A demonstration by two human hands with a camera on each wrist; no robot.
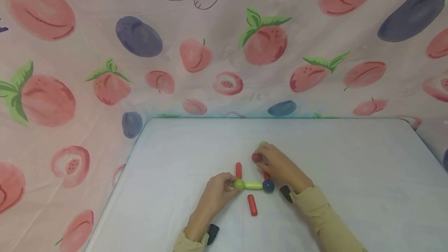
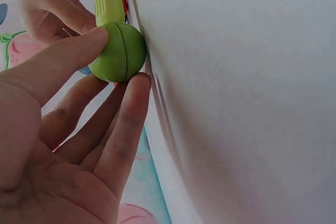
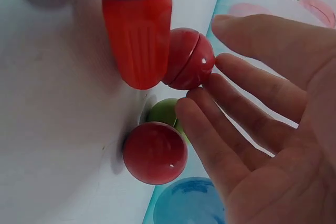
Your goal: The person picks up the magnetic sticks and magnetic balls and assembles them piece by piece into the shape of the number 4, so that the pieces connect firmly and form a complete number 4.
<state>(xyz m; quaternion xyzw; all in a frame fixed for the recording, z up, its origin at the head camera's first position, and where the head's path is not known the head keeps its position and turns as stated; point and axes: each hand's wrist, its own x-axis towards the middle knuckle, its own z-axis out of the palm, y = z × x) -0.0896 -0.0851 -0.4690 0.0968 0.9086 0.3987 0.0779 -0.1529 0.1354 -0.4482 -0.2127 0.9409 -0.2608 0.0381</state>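
My left hand [image 1: 217,191] pinches a green ball [image 1: 239,184] between thumb and fingertips; the left wrist view shows the thumb on the ball [image 2: 118,52]. A yellow-green rod [image 1: 253,185] links it to a blue ball [image 1: 268,186]. One red rod [image 1: 238,170] points away from the green ball, and another red rod [image 3: 139,43] extends from the blue one. Beyond that second rod, my right hand [image 1: 280,166] holds a red ball [image 1: 257,157] at its fingertips. A second red ball [image 3: 155,153] and a green ball [image 3: 163,111] sit beside the right fingers.
Nearer the person, a loose red rod [image 1: 252,205] lies on the white table [image 1: 175,147]. Fruit-printed cloth [image 1: 210,100] hangs behind the table and at its sides. Dark straps [image 1: 212,234] show at both wrists.
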